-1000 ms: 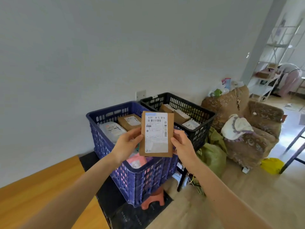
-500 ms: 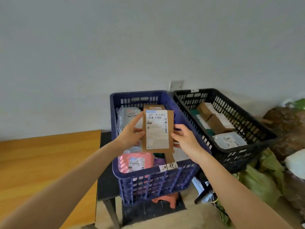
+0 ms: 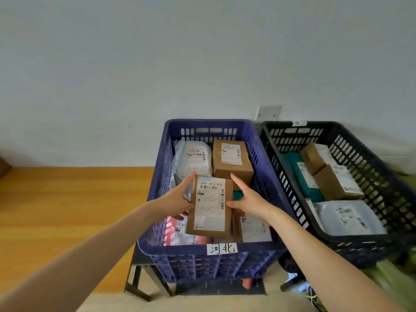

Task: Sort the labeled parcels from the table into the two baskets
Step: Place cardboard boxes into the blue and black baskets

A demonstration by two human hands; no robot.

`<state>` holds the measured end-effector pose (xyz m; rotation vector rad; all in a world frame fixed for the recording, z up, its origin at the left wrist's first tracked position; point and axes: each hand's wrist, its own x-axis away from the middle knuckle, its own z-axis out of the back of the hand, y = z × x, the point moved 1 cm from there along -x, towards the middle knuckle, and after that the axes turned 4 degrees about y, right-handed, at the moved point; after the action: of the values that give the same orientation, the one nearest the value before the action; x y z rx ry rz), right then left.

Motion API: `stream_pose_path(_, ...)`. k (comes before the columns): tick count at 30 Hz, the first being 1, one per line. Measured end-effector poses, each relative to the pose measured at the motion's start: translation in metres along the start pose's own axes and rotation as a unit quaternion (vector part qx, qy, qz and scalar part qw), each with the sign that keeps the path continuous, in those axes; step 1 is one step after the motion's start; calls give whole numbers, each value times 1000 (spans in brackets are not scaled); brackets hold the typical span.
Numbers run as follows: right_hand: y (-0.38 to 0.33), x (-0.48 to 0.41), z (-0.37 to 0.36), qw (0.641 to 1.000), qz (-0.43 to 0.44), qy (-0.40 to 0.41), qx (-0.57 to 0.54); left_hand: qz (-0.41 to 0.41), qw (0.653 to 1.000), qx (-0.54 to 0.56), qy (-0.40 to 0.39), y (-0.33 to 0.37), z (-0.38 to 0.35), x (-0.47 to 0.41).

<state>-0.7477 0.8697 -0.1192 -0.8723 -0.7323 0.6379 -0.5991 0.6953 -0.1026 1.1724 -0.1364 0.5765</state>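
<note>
A flat brown cardboard parcel point(image 3: 210, 208) with a white barcode label hangs over the blue basket point(image 3: 157, 221). My left hand point(image 3: 177, 199) grips its left edge and my right hand point(image 3: 249, 200) holds its right edge, thumb on the front. Inside the blue basket lie a white bag parcel point(image 3: 194, 157), a brown box point(image 3: 231, 159), a pink parcel point(image 3: 180, 233) and another labeled box point(image 3: 252, 228). A white handwritten tag point(image 3: 221, 248) is stuck on its front wall. The black basket point(image 3: 378, 167) to the right holds brown boxes point(image 3: 333, 174), a teal parcel point(image 3: 301, 174) and a grey bag point(image 3: 346, 218).
A wooden table point(image 3: 67, 210) lies to the left of the baskets. The blue basket rests on a black stand point(image 3: 139, 275). A wall socket point(image 3: 267, 112) sits on the grey wall behind. Green bags point(image 3: 394, 282) lie at the lower right.
The view has turned down onto the baskets. Both hands have lowered the brown parcel from an upright hold into the blue basket's opening, tilting it flatter.
</note>
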Motion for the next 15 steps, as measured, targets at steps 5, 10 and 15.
stream_pose_path(5,11,-9,-2,999,-31,7,6,35,997,-52,-34,-6,-6,-16)
stream_pose_path(10,22,-16,-3,998,-66,-15,7,66,994,-79,-45,-11,-18,-30)
stream_pose_path(15,27,-21,-4,994,-59,-22,84,93,990,-93,-43,-19,-25,-46)
